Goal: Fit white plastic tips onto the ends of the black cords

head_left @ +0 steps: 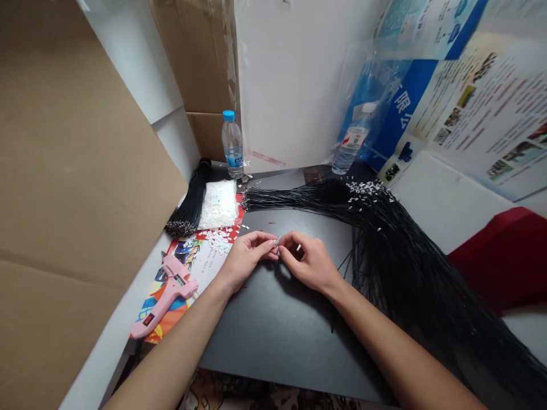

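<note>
head-worn view, facing forward and down

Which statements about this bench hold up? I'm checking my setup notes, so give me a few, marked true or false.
The pink hot glue gun lies on a colourful printed sheet: true.
The blue-capped water bottle lies on its side: false, it stands upright.
The right hand grips the glue gun: false, it is over the dark board, its fingers meeting the left hand's.
A bag of small white pieces lies beside a black cord bundle: true.
</note>
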### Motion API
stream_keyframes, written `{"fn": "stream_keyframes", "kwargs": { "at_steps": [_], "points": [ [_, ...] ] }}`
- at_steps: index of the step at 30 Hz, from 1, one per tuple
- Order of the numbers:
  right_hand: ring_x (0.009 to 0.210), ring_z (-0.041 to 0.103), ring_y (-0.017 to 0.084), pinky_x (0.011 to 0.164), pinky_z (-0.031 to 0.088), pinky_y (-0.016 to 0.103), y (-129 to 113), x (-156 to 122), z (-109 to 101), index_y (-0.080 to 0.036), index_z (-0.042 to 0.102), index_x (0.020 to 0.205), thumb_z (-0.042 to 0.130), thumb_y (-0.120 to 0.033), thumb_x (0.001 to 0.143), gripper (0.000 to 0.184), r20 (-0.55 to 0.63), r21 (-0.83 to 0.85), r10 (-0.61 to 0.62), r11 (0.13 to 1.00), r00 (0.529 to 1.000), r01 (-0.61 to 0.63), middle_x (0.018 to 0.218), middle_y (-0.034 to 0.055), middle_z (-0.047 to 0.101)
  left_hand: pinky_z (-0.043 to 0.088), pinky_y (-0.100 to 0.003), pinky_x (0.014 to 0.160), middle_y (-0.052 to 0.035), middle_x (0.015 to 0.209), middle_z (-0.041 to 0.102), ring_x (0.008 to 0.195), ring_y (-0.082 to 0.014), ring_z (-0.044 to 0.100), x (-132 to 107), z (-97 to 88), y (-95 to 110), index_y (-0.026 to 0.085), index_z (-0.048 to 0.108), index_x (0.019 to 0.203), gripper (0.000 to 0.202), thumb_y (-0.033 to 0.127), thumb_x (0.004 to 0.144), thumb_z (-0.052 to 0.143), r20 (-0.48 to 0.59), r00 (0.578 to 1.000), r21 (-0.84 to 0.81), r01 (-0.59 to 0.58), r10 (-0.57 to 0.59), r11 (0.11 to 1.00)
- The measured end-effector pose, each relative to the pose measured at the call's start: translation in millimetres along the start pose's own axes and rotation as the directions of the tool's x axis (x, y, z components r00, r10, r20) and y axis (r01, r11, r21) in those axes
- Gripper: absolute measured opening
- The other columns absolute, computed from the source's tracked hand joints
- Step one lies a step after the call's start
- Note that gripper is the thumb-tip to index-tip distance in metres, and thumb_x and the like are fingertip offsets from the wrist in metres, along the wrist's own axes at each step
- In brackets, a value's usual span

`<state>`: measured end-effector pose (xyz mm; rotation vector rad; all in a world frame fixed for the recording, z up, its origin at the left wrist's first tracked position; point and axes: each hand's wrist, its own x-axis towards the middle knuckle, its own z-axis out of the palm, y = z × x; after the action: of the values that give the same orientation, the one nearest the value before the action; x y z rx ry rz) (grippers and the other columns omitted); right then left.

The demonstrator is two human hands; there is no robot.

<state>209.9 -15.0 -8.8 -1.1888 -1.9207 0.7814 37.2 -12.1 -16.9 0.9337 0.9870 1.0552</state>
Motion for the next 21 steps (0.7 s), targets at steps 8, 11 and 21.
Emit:
{"fn": "stream_keyframes", "kwargs": {
  "at_steps": [8, 11, 21],
  "points": [
    [0.056, 0.055, 0.010, 0.055, 0.040, 0.022, -0.9, 1.3, -0.1, -0.018, 0.065, 0.075, 0.057, -0.023, 0.084, 0.013, -0.017, 0.046, 0.049, 0.998, 0.999, -0.048, 0.063, -0.0012, 0.064, 0.055, -0.026, 0.070, -0.0032, 0.078, 0.073, 0.065, -0.0115, 0.067, -0.6, 0.8, 0.9, 0.013, 0.072, 0.087, 0.021, 0.027, 0.074, 0.081, 0.002, 1.000, 0.070, -0.014, 0.014, 0.997],
    [0.055, 0.054, 0.010, 0.054, 0.040, 0.021, -2.7, 1.1, 1.1, -0.018, 0.065, 0.074, 0.058, -0.023, 0.084, 0.013, -0.030, 0.051, 0.059, 0.997, 0.998, -0.057, 0.062, -0.0012, 0.064, 0.054, -0.026, 0.069, -0.0026, 0.076, 0.072, 0.065, -0.0116, 0.067, -1.0, 2.2, 0.7, 0.013, 0.072, 0.086, 0.023, 0.029, 0.073, 0.082, -0.017, 0.999, 0.089, -0.026, 0.028, 0.996],
    [0.056, 0.056, 0.010, 0.054, 0.040, 0.020, 1.2, 1.3, 6.8, -0.018, 0.066, 0.076, 0.057, -0.022, 0.085, 0.013, -0.046, -0.019, 0.017, 1.000, 0.999, -0.018, 0.064, -0.0013, 0.066, 0.052, -0.026, 0.070, -0.0009, 0.072, 0.069, 0.065, -0.0118, 0.064, -0.3, 5.0, -2.3, 0.014, 0.070, 0.085, 0.026, 0.033, 0.072, 0.080, -0.046, 0.997, 0.104, -0.051, 0.056, 0.993]
  ]
}}
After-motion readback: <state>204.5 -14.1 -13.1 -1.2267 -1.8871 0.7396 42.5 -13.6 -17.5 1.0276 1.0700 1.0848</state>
